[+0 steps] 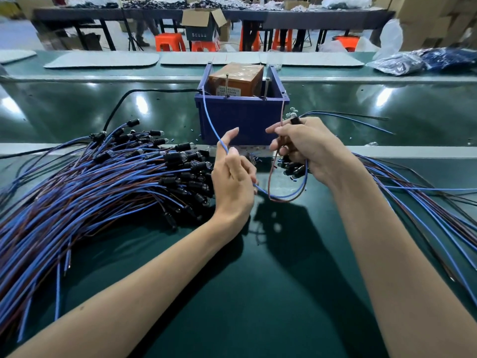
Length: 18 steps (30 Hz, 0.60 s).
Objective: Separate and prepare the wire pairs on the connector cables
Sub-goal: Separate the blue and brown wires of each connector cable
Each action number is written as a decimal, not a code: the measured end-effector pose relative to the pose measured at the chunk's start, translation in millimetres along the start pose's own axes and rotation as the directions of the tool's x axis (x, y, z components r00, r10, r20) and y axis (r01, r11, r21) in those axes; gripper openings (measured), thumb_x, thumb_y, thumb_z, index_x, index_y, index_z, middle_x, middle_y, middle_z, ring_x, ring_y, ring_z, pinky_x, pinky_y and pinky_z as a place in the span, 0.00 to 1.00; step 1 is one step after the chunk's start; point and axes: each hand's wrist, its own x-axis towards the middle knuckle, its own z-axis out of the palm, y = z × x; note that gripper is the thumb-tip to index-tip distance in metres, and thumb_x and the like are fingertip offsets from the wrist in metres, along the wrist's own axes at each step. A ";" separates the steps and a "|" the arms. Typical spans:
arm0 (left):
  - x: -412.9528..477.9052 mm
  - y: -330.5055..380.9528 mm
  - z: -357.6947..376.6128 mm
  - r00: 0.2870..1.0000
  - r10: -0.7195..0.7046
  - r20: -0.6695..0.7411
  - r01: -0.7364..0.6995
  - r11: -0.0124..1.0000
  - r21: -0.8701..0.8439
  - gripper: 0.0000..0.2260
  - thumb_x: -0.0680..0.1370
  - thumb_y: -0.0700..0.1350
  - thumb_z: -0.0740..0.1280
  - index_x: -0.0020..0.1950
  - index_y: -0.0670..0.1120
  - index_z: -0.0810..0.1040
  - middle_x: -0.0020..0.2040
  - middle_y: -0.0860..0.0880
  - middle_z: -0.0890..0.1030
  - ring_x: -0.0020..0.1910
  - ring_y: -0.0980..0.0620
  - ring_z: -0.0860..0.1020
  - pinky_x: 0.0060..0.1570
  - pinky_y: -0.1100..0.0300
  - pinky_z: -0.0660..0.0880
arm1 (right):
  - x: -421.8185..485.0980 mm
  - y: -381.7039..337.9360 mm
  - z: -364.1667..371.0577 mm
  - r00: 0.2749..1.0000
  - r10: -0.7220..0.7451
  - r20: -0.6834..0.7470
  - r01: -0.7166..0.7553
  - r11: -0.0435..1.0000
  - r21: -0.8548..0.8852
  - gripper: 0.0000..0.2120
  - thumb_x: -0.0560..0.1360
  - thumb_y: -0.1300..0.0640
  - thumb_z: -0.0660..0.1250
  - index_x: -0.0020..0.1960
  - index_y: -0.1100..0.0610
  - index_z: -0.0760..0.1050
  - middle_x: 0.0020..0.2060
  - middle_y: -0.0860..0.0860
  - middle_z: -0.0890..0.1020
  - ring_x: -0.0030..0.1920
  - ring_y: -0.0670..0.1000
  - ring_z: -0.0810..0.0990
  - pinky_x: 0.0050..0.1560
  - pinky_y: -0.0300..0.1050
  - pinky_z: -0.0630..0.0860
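My left hand (pixel 233 179) pinches the blue wire (pixel 209 120); my right hand (pixel 307 148) grips the brown wire (pixel 269 180) plus connectors (pixel 294 169). Both hands are just in front of the blue bin (pixel 242 117). The wires rise to its rim, blue left, brown right, slack looped between.

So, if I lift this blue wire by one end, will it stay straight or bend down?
Probably it bends: the blue wire sags in a loop between the left hand and right hand. Likely light too, since a fingertip pinch holds it.
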 end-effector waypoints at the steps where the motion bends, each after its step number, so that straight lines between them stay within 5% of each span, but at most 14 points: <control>1: 0.8 0.1 0.6 1.000 -0.007 -0.006 0.007 1.000 0.012 0.17 0.83 0.39 0.47 0.67 0.50 0.67 0.22 0.54 0.68 0.22 0.56 0.66 0.23 0.63 0.67 | 0.1 -1.2 -0.1 1.000 0.009 -0.004 -0.009 1.000 0.018 0.10 0.78 0.65 0.57 0.48 0.59 0.77 0.23 0.47 0.80 0.21 0.41 0.73 0.19 0.31 0.60; 4: 3.1 -0.4 0.6 1.000 -0.014 -0.003 0.014 0.998 0.054 0.19 0.84 0.40 0.51 0.75 0.49 0.61 0.26 0.53 0.71 0.25 0.58 0.67 0.30 0.59 0.73 | -0.3 -2.7 -0.6 1.000 0.007 -0.006 -0.007 0.999 0.032 0.11 0.76 0.67 0.57 0.50 0.59 0.77 0.26 0.48 0.82 0.23 0.41 0.75 0.19 0.31 0.59; 11: 5.1 -2.6 -4.5 0.999 0.005 0.044 -0.006 1.000 0.030 0.21 0.83 0.43 0.58 0.75 0.54 0.61 0.25 0.55 0.73 0.20 0.59 0.70 0.24 0.66 0.71 | -2.4 -1.2 -1.3 0.998 -0.059 0.031 0.060 0.998 -0.028 0.08 0.79 0.63 0.59 0.54 0.55 0.74 0.28 0.46 0.83 0.23 0.41 0.73 0.22 0.32 0.60; 18: 9.6 -8.7 -3.3 0.999 -0.041 -0.034 0.044 0.996 0.076 0.21 0.84 0.39 0.51 0.76 0.51 0.59 0.31 0.52 0.70 0.26 0.59 0.67 0.30 0.70 0.68 | -1.0 0.7 -0.6 0.998 -0.068 -0.008 0.068 0.998 0.007 0.10 0.79 0.66 0.57 0.50 0.55 0.75 0.28 0.49 0.78 0.22 0.41 0.70 0.21 0.32 0.61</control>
